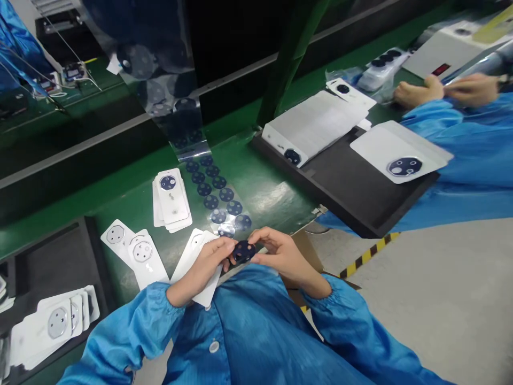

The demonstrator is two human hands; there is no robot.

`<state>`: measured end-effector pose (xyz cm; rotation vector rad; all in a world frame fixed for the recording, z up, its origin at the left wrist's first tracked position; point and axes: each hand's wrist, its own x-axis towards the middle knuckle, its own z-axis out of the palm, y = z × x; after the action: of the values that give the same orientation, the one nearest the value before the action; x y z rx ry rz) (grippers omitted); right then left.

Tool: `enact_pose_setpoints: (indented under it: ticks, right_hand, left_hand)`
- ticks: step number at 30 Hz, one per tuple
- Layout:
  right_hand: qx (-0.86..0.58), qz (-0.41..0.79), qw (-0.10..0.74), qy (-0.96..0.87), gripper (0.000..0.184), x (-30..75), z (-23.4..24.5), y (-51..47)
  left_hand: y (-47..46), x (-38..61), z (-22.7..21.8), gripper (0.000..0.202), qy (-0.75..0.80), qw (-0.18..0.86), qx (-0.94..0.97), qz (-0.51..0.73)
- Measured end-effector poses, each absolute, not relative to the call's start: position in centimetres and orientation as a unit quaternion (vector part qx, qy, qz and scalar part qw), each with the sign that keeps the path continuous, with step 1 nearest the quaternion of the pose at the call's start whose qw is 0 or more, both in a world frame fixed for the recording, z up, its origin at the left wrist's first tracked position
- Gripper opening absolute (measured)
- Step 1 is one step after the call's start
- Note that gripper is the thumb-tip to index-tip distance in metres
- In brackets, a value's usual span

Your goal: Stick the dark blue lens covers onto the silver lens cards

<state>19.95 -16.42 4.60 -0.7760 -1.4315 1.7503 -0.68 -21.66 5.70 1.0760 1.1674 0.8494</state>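
Observation:
My left hand (pixel 202 270) is closed around a white rectangular back cover (pixel 191 256), held tilted over the bench edge. My right hand (pixel 280 254) pinches a round dark camera-lens disc (pixel 243 250) with small holes, right at the cover's top end between both hands. A clear film strip (pixel 212 184) carrying several dark discs runs down the green bench to just above my hands.
A small stack of white covers (pixel 171 200) lies left of the strip; two more covers (pixel 134 248) lie nearer. A black tray (pixel 52 299) at lower left holds several covers. At right, another person's hands (pixel 444 91) work beside a black tray (pixel 344 182) of white covers.

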Motion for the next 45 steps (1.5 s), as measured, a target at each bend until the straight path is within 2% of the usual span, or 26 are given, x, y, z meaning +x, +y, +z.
enact_pose_setpoints:
  ticks: [3, 7, 10, 15, 21, 25, 28, 32, 36, 39, 45]
  right_hand:
    - [-0.286, 0.704, 0.331, -0.559, 0.033, 20.0, 4.8, -16.2]
    - [-0.262, 0.743, 0.279, -0.549, 0.048, 20.2, 4.9, -16.0]
    - [-0.257, 0.761, 0.276, -0.528, 0.053, 19.9, 4.6, -16.2]
    - [-0.345, 0.738, 0.318, -0.484, 0.045, 18.6, 3.7, -16.6]
    - [-0.445, 0.691, 0.322, -0.469, 0.048, 17.9, 3.2, -16.9]
    - [-0.446, 0.684, 0.339, -0.468, 0.044, 17.9, 3.5, -17.2]
    - [-0.437, 0.664, 0.342, -0.500, 0.040, 17.9, 4.2, -17.5]
    - [-0.438, 0.589, 0.319, -0.600, 0.035, 18.0, 5.0, -17.8]
    - [-0.410, 0.456, 0.316, -0.724, 0.031, 17.9, 5.5, -18.3]
    - [-0.390, 0.399, 0.324, -0.764, 0.029, 17.4, 5.7, -18.6]
    - [-0.448, 0.407, 0.347, -0.717, 0.018, 17.2, 5.3, -18.5]
  left_hand:
    - [-21.5, -0.7, 5.7, 0.044, 0.490, 0.663, 0.404, 0.396]
    - [-21.7, -0.6, 5.9, 0.041, 0.510, 0.648, 0.345, 0.448]
    - [-21.8, -0.4, 6.2, 0.037, 0.522, 0.636, 0.317, 0.472]
    - [-22.1, 0.0, 6.1, 0.034, 0.530, 0.632, 0.294, 0.482]
    - [-22.4, 0.1, 5.5, 0.033, 0.546, 0.613, 0.283, 0.496]
    - [-22.4, -0.1, 4.9, 0.034, 0.564, 0.590, 0.278, 0.506]
    - [-22.3, -0.2, 4.8, 0.043, 0.570, 0.585, 0.280, 0.504]
    - [-22.1, -0.6, 5.3, 0.054, 0.541, 0.621, 0.310, 0.475]
    - [-22.0, -0.6, 5.7, 0.057, 0.523, 0.637, 0.339, 0.453]
    - [-22.2, -0.2, 5.6, 0.051, 0.533, 0.618, 0.353, 0.456]
    - [-23.1, 0.5, 6.0, 0.034, 0.567, 0.551, 0.373, 0.484]
